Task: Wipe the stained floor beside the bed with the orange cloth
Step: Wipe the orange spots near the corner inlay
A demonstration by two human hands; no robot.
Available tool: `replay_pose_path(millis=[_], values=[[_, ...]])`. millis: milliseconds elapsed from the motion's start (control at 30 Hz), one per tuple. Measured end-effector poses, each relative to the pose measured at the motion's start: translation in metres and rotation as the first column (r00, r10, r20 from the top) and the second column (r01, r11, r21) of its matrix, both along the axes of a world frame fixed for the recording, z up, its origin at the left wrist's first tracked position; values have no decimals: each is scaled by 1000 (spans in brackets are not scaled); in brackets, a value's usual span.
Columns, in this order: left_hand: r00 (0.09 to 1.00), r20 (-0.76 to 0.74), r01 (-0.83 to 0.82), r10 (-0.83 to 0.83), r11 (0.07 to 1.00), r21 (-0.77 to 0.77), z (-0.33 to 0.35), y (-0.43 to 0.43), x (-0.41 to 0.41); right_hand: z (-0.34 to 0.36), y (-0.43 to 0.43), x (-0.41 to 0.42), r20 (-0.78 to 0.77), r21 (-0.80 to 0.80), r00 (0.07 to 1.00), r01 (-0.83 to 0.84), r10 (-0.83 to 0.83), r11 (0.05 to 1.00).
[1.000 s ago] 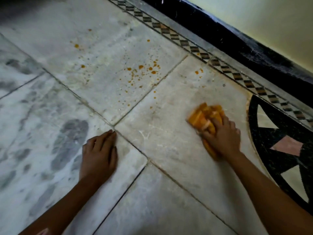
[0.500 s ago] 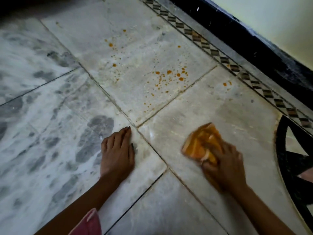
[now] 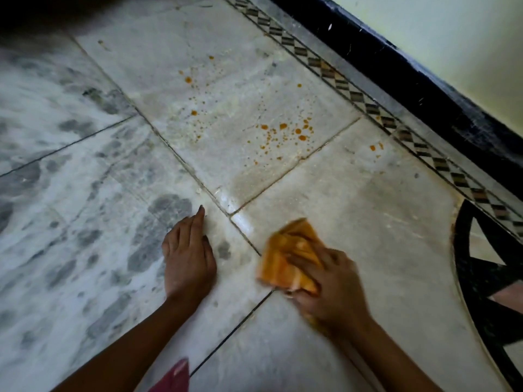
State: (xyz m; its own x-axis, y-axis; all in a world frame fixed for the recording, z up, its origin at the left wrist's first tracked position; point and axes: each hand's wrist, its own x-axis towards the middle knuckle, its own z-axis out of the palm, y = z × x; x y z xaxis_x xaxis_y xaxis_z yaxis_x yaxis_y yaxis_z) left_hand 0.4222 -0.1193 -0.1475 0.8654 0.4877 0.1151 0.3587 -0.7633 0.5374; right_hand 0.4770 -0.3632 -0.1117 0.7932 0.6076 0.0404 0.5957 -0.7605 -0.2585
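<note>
Many orange spots (image 3: 283,134) remain on the far tile; I judge wiping partly done. My right hand (image 3: 325,281) clutches the orange cloth (image 3: 285,258) on the near tile; left hand (image 3: 188,258) rests flat, empty, on the floor (image 3: 85,222).

You've got orange cloth (image 3: 285,258), orange spots (image 3: 283,134) on grey-white marbled floor (image 3: 85,222), black-and-tan checker border (image 3: 351,91) far right.

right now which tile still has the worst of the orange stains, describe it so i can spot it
Start at the black skirting along the wall and the checkered border strip beside it. The pale tile touching that strip, just beyond the left hand and the cloth, is the one. Unlike its neighbours, it carries orange spots clustered near its right corner.
</note>
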Motion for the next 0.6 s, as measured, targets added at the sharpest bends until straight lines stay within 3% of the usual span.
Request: replay_pose_path(millis=[67,167,233,333,433,533,600], values=[[999,-28,20,-20,1000,1,1,-2,0,2,-40,21,13,-81,982,190,-189,978],[997,-63,40,-39,999,26,3,-3,1,5,-21,80,8,-153,833,547,-553,823],[995,-85,58,-54,997,46,2,-4,1,5,22,107,-10,-154,790,605,-613,781],[995,-84,50,-47,998,38,2,-3,0,8,82,104,-40,-155,889,445,-455,882],[995,-90,32,-32,999,-8,3,-4,0,9,90,66,-55,-200,985,152,-166,968],[993,-100,55,-55,998,-9,3,-2,1,24,55,48,-125,-270,985,-152,121,951],[990,-112,86,-87,996,-16,6,-1,1,46,26,57,-166,-411,970,-230,176,882]])
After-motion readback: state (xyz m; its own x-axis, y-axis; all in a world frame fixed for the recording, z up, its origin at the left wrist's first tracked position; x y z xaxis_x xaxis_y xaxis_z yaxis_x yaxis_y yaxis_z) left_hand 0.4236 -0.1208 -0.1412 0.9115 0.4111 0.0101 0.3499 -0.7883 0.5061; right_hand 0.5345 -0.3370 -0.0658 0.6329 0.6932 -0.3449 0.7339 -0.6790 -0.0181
